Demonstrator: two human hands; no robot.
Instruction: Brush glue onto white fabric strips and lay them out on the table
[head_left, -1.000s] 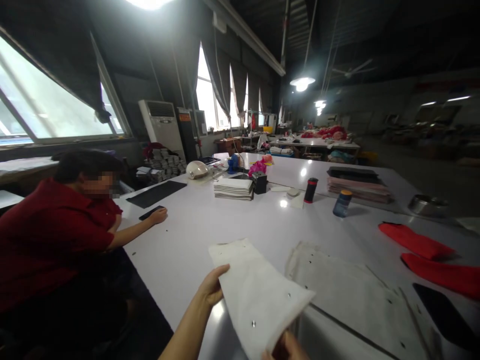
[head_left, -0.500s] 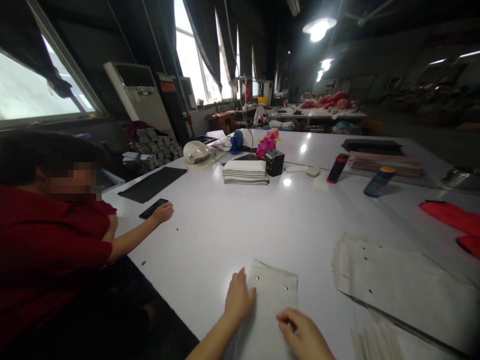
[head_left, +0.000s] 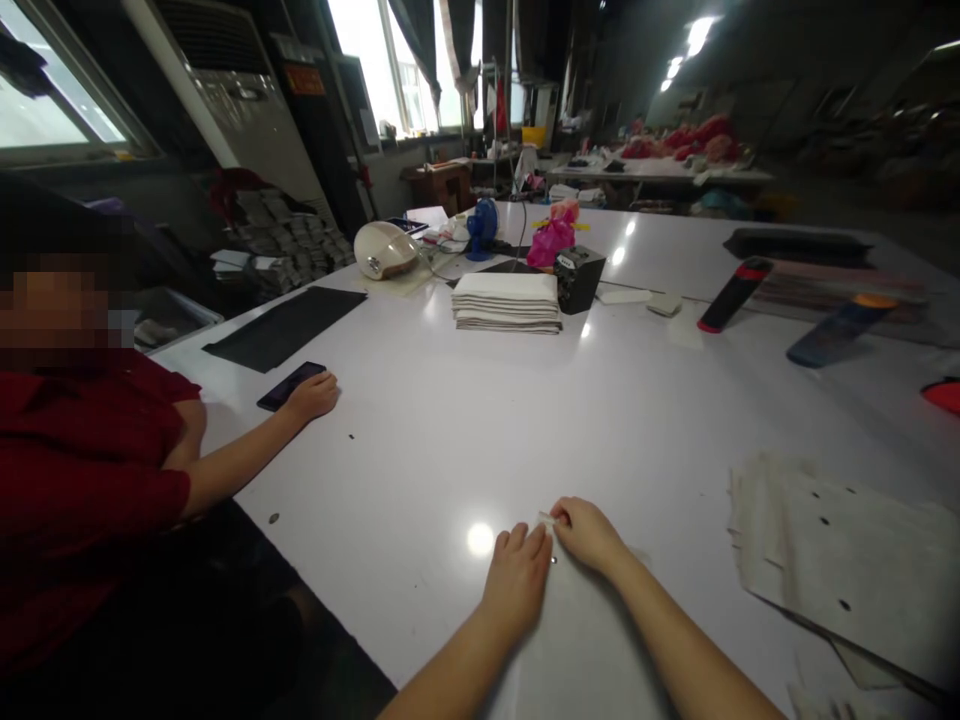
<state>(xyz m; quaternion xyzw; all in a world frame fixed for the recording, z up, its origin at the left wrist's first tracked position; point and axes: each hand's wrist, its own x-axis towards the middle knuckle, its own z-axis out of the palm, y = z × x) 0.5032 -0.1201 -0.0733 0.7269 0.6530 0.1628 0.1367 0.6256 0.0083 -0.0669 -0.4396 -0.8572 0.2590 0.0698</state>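
No container is standing by either hand: the white fabric piece point(head_left: 592, 640) is lying flat on the white worktop point(head_left: 420, 430) under both forearms. The left hand point(head_left: 517, 585) is pressing palm-down on it, its grip spread open, while the right hand point(head_left: 589, 530), just beside it, is pinching the piece's far edge, grip clamped on cloth. To the right of that grip, well apart, a stack of white pieces point(head_left: 855, 560) is resting.

White table point(head_left: 465, 420): folded stack point(head_left: 507, 301), phone point(head_left: 291, 385)
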